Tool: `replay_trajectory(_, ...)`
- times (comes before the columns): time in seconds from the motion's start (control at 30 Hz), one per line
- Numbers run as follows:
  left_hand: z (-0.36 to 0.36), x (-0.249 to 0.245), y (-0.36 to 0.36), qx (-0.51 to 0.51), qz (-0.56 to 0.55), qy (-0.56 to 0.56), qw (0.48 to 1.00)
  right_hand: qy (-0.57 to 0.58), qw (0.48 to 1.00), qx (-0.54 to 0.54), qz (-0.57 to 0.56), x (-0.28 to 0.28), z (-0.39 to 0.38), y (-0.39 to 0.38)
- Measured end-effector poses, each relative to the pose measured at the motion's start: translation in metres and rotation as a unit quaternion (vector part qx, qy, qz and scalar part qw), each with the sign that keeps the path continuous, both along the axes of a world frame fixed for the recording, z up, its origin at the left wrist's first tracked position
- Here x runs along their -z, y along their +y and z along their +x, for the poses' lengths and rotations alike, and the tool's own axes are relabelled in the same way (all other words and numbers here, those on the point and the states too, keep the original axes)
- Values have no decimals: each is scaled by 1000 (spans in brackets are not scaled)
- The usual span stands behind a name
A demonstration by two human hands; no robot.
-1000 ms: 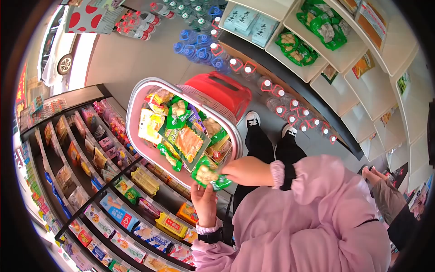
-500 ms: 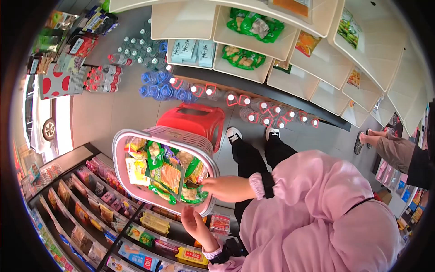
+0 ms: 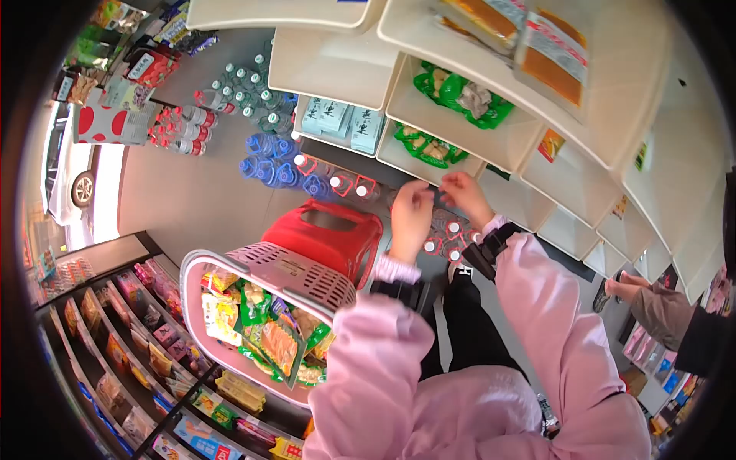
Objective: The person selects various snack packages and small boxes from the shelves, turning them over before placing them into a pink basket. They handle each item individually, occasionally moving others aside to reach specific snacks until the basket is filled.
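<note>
My left hand and my right hand are raised side by side in front of the lower shelf bins. Their fingers are loosely bent and apart, with nothing visible in them. Just beyond my hands, a cream bin holds green bagged snacks. In the bin above it lie more green bags. To the left of my hands a pink plastic basket rests against a red stool, filled with packaged food. My left sleeve covers its near right corner.
Water bottles line the floor under the bins, with blue-capped jugs farther left. Orange flat packs lie in the top bin. A rack of snacks stands at lower left. Another person's legs show at right.
Both hands have left the basket's near side and moved up and right to the bins. The view has shifted, and the shelf bins look closer. The basket's contents look the same.
</note>
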State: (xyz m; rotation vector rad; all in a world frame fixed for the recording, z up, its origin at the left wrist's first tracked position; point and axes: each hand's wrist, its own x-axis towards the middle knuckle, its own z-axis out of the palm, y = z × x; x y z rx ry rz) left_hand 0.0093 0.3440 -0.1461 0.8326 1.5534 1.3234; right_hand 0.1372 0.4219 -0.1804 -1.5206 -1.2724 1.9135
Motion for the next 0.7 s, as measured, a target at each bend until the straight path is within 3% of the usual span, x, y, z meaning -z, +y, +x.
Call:
replay_trajectory(0.07,-4,41,36,-26,-98,-70,992,-6,998,47,-29,9,-8,21)
replay_trajectory(0.17,-16,80,72,-71,-99,-218,968,34,992,106,-59,46,-18,53)
replay_trajectory(0.27,-32,100,104,-102,-96,-256,957,94,984,144,-44,55,-38,79)
replay_trajectory(0.3,-28,116,115,-145,-16,-304,941,99,985,135,-31,61,-41,85)
replay_trajectory(0.37,-28,99,128,-175,7,-309,935,108,987,119,-6,76,-44,94)
replay_trajectory(0.4,-32,102,129,-139,-14,-307,942,78,990,113,-19,84,-49,97)
replay_trajectory(0.43,-34,117,131,-102,-34,-305,946,62,991,114,-28,84,-57,98)
replay_trajectory(0.5,-29,136,135,-140,-39,-288,946,31,992,116,-43,82,-71,99)
replay_trajectory(0.57,-39,99,125,-127,-54,-341,930,10,995,92,-37,86,-70,100)
replay_trajectory(0.63,-34,102,122,-163,-90,-268,945,12,998,67,-15,83,-64,103)
replay_trajectory(0.7,-28,101,119,-186,-119,-184,958,36,991,123,-29,72,-59,95)
